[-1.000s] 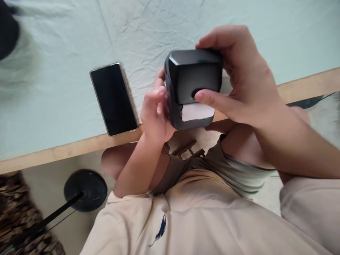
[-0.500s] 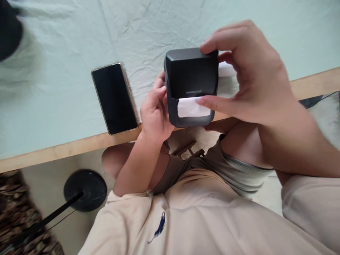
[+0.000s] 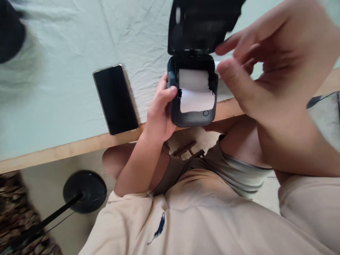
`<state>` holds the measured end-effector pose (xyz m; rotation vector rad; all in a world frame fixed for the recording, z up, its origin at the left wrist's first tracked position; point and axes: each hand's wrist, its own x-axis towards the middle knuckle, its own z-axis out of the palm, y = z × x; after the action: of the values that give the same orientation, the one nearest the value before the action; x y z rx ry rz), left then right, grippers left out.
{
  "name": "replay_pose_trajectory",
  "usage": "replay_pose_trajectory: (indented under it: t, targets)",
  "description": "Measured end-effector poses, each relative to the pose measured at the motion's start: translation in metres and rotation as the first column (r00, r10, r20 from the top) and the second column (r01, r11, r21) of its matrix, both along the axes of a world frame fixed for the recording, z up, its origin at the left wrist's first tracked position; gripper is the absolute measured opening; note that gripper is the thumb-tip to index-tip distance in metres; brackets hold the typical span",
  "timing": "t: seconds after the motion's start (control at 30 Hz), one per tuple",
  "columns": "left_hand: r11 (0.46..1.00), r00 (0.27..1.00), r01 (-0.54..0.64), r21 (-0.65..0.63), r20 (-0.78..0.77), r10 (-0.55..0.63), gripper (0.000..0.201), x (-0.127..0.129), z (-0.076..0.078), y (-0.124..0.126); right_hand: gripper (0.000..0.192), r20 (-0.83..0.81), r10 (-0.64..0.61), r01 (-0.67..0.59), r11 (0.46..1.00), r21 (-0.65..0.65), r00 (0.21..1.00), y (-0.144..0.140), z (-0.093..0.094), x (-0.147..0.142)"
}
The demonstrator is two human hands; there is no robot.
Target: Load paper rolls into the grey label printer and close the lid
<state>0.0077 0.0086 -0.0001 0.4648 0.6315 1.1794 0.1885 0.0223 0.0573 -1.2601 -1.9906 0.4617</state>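
A small dark label printer (image 3: 195, 119) is gripped by my left hand (image 3: 161, 113), with the thumb on its left side and the other fingers partly hidden behind it. Its black lid (image 3: 196, 30) stands raised, hinged at the far end. Inside the body lies a roll of white label paper (image 3: 196, 94), its loose end lying toward the front rim near a small round button. My right hand (image 3: 268, 60) is just right of the lid and body, fingers loosely curled and apart, somewhat blurred. Nothing shows between its fingers; whether a fingertip touches the lid's edge I cannot tell.
A phone (image 3: 116, 100) with a dark screen lies at the table's near edge, left of the printer. A pale green cloth (image 3: 58, 88) covers the table above its wooden edge (image 3: 53, 153). A black round stand base (image 3: 85, 191) is on the floor, and a dark object (image 3: 10, 33) sits far left.
The printer's lid has swung up and away, uncovering the paper roll. My right hand has come off the lid's top and the paper end, moving right. The left hand keeps its hold.
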Motion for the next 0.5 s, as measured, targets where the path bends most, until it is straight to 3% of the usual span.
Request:
replay_pose_trajectory:
  t: [0.07, 0.17, 0.27, 0.37, 0.43, 0.5]
  targets:
    - [1.000, 0.998, 0.022, 0.005, -0.063, -0.021, 0.022, 0.000, -0.004, -0.001, 0.014, 0.241, 0.020, -0.018, 1.000, -0.009, 0.970, 0.004, -0.001, 0.000]
    - [0.998, 0.991, 0.060, 0.028, -0.123, -0.056, 0.032, 0.000, -0.007, -0.003, 0.033, 0.638, 0.064, 0.069, 0.981, -0.181, 0.768, 0.009, -0.002, -0.005]
    - [0.996, 0.990, 0.082, 0.038, -0.120, -0.077, 0.041, 0.000, -0.006, -0.005, 0.047, 0.754, 0.076, 0.152, 0.961, -0.229, 0.652, 0.009, 0.001, -0.012]
    - [0.997, 0.991, 0.076, 0.033, -0.115, -0.072, 0.040, 0.002, -0.005, -0.006, 0.043, 0.708, 0.065, 0.171, 0.951, -0.257, 0.703, 0.004, 0.007, -0.010]
    - [0.999, 0.994, 0.045, 0.016, -0.103, -0.043, 0.039, 0.003, -0.004, -0.005, 0.041, 0.551, 0.069, 0.104, 0.955, -0.277, 0.832, 0.003, 0.013, -0.003]
    - [1.000, 0.996, 0.002, -0.006, -0.091, -0.003, 0.036, 0.005, -0.003, -0.004, 0.043, 0.288, 0.054, 0.035, 0.955, -0.296, 0.956, 0.006, 0.017, 0.008]
